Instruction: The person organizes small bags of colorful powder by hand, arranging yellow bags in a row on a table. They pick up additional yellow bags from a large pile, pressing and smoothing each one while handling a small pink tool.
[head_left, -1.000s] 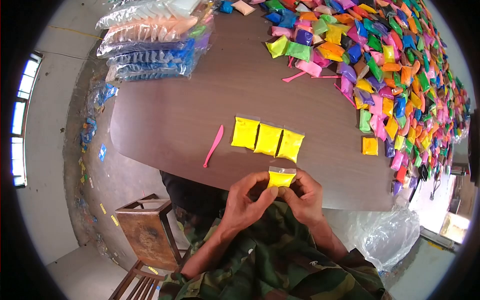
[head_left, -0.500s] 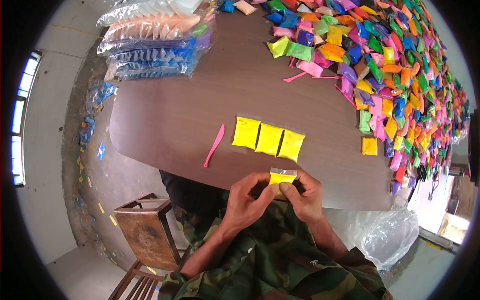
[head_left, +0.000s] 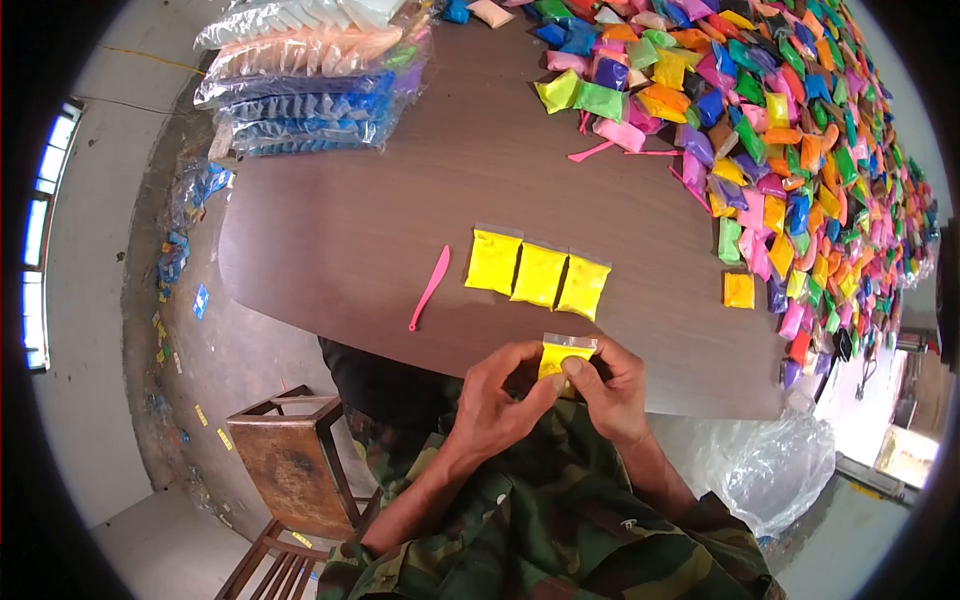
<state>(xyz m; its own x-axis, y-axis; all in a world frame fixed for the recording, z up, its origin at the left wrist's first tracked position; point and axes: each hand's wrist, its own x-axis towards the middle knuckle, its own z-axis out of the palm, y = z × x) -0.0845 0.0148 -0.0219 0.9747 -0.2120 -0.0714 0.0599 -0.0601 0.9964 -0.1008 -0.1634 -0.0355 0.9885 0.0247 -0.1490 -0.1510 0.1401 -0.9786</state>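
Between my left hand [head_left: 500,392] and my right hand [head_left: 606,388] is a small clear zip bag of yellow clay [head_left: 563,355], its see-through top strip facing away from me. Both hands are closed on it at the table's front edge, and my right thumb presses on its face. Just beyond, three more yellow bags [head_left: 540,274] lie side by side in a slightly slanted row. Left of that row is a pink plastic knife [head_left: 430,288], lying flat.
A large heap of small coloured bags [head_left: 770,130] covers the table's right side. Stacked clear packs [head_left: 305,85] stand at the back left. Pink tools [head_left: 590,152] lie beside the heap. A wooden chair [head_left: 290,465] is at lower left, a clear plastic sack [head_left: 770,470] at lower right.
My right thumb has slid up and over the held bag's face, and more of its yellow front shows. The row of bags and the pink knife stay in place.
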